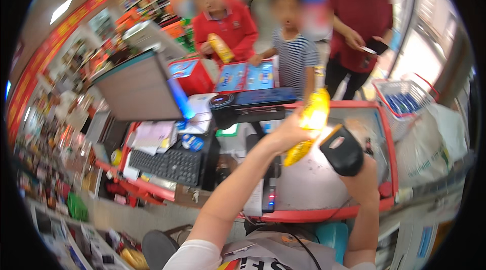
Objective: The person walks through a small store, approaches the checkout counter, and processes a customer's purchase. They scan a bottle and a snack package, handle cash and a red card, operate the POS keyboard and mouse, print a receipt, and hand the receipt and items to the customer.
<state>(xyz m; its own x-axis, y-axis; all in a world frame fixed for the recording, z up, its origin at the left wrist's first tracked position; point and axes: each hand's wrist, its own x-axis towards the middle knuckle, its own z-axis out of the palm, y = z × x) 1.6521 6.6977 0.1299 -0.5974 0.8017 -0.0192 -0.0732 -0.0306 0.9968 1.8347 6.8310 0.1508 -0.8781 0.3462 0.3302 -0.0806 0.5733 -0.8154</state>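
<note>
A shiny yellow snack packet is gripped in my left hand, above the red-edged counter. Bright light falls on the packet's upper part. My right hand grips a black handheld barcode scanner. The scanner's front faces the packet, a short distance apart from it. Most of my right fingers are hidden behind the scanner.
Left of my arms are a monitor, a black keyboard and papers. Across the counter stand several people, one holding another yellow packet. A white basket and a plastic bag are at right.
</note>
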